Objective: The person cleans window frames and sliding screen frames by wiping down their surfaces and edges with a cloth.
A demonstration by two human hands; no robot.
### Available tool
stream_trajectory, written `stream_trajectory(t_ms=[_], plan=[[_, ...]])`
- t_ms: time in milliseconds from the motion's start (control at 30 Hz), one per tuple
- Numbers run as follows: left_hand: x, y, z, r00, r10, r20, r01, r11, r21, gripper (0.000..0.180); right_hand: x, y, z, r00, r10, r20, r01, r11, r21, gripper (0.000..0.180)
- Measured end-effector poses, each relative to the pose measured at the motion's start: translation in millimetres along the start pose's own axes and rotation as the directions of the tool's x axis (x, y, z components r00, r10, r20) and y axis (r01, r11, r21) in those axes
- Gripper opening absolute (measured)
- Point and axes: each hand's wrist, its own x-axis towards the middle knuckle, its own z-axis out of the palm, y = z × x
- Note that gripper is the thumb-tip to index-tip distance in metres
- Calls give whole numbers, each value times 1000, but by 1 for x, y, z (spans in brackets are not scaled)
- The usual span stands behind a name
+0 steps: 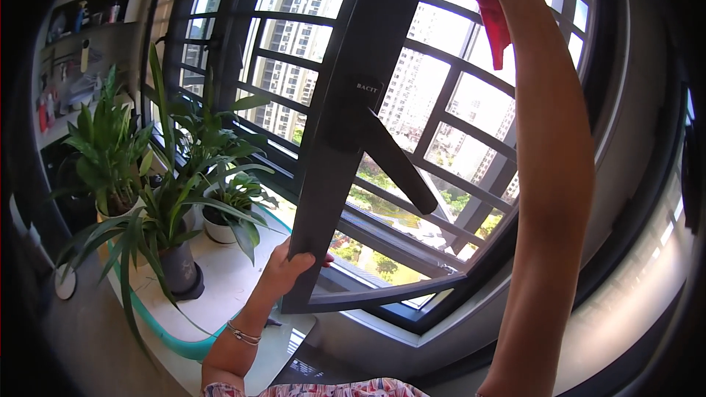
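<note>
An inward-swung window sash (pixel 323 176) with a dark frame stands before me, its long black handle (pixel 401 165) slanting down to the right. My left hand (pixel 287 268) is closed around the sash's lower left edge, thumb on the near face and fingertips showing past the frame. My right forearm (pixel 551 140) reaches up in front of the glass, and the hand itself is beyond the top edge of the picture. Beside that wrist a red cloth (pixel 489 11) hangs down over the pane; what holds it is out of sight.
Several potted plants (pixel 180 265) stand on a white tabletop (pixel 165 320) with a turquoise rim, left of the sash. Dark bars (pixel 294 40) cross the window opening, with tall buildings outside. Shelves with bottles (pixel 81 18) are at the far left.
</note>
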Motion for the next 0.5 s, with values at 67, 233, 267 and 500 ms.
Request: stream_trajectory(t_ms=[67, 233, 267, 500], plan=[[-1, 0, -2, 1000, -29, 4, 29, 999, 20, 45, -15, -4, 2, 998, -65, -11, 64, 994, -93, 19], [-3, 5, 8, 995, 38, -95, -31, 997, 76, 40, -97, -23, -13, 853, -420, 308, 475, 870, -129, 55], [-5, 5, 6, 994, 34, -100, -25, 995, 94, 41, -112, -34, -12, 855, -360, 372, 439, 886, -150, 55], [-6, 5, 5, 996, 43, -84, -36, 995, 88, 40, -41, -52, -4, 863, -374, 340, 407, 913, -30, 12]])
